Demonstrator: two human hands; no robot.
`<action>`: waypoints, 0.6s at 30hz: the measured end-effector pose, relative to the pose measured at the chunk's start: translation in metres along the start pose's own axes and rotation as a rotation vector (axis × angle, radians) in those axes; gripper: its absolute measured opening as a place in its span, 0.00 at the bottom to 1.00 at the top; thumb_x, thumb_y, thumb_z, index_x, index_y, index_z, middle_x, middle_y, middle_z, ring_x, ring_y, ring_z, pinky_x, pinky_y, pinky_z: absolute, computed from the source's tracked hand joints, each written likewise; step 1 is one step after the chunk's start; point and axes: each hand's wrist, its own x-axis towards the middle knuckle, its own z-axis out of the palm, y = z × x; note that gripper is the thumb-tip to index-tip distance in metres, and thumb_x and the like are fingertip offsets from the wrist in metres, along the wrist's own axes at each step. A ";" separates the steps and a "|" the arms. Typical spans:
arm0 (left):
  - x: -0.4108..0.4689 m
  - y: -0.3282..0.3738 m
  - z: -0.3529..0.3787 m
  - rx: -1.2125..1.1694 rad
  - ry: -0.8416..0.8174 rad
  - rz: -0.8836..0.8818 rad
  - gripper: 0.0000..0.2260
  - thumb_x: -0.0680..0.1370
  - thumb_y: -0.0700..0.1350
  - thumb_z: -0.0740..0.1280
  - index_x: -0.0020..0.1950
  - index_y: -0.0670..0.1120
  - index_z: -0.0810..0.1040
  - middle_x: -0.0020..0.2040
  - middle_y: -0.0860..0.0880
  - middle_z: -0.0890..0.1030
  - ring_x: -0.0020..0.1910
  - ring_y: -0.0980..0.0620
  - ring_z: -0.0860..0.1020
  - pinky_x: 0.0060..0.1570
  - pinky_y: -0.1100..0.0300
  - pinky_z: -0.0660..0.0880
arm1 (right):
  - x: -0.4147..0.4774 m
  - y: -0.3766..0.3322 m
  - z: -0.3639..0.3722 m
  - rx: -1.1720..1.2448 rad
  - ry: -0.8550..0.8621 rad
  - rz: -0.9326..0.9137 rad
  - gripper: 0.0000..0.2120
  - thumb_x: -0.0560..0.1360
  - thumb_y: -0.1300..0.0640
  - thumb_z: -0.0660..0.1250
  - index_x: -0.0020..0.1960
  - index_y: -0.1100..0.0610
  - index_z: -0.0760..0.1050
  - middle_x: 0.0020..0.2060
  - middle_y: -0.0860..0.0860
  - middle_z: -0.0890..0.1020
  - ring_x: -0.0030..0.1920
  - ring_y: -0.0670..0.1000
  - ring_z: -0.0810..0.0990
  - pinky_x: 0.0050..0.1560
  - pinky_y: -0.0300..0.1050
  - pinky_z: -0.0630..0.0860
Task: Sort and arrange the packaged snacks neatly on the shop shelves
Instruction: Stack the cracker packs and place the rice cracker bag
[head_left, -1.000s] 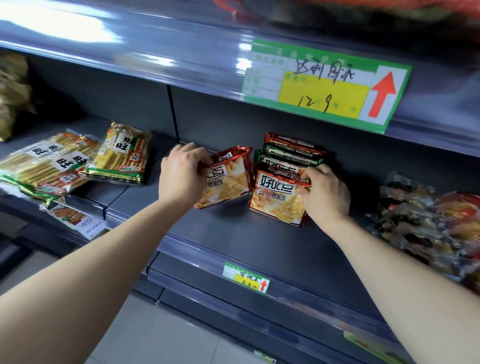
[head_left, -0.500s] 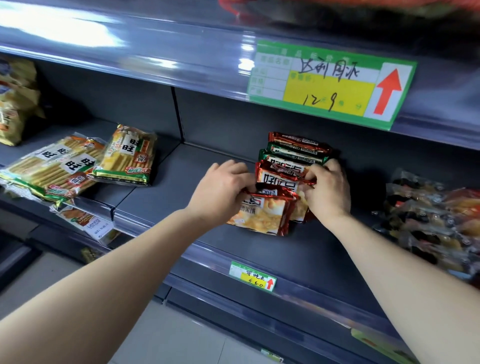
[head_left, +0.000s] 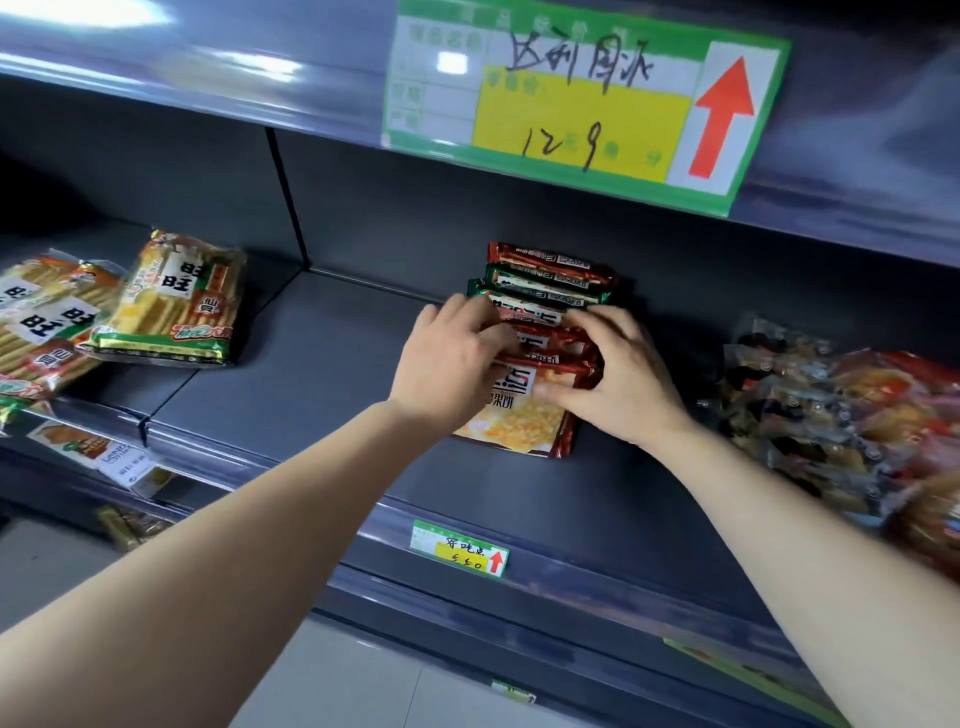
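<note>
About six overlapping snack packets (head_left: 524, 421) under the left hand (head_left: 452, 364) and right hand (head_left: 623, 379); at least two cracker bags (head_left: 176, 301) left of them; two handwritten price tags (head_left: 582, 98).

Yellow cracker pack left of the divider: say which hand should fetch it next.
Left, probably. The left hand lies nearer the yellow cracker pack; the right hand is across the red packet stack.
</note>
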 end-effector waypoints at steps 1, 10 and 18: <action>-0.001 -0.005 -0.003 0.000 -0.052 -0.045 0.20 0.64 0.45 0.77 0.55 0.48 0.81 0.52 0.45 0.77 0.52 0.40 0.74 0.48 0.50 0.69 | -0.001 0.001 -0.001 -0.023 -0.047 -0.001 0.45 0.62 0.39 0.75 0.74 0.50 0.62 0.74 0.49 0.59 0.74 0.52 0.59 0.73 0.52 0.59; 0.015 -0.034 -0.006 -0.186 -0.605 -0.258 0.54 0.64 0.38 0.79 0.79 0.51 0.47 0.77 0.45 0.56 0.68 0.41 0.69 0.61 0.52 0.73 | 0.006 0.011 -0.003 -0.012 -0.267 0.074 0.60 0.61 0.51 0.81 0.78 0.49 0.42 0.77 0.47 0.40 0.77 0.50 0.47 0.76 0.48 0.52; 0.006 -0.044 0.001 -0.166 -0.509 -0.150 0.52 0.64 0.42 0.79 0.79 0.53 0.50 0.76 0.48 0.53 0.71 0.44 0.65 0.58 0.48 0.75 | 0.006 0.012 -0.001 -0.095 -0.201 0.043 0.60 0.61 0.49 0.80 0.78 0.48 0.41 0.76 0.45 0.41 0.76 0.52 0.50 0.73 0.51 0.57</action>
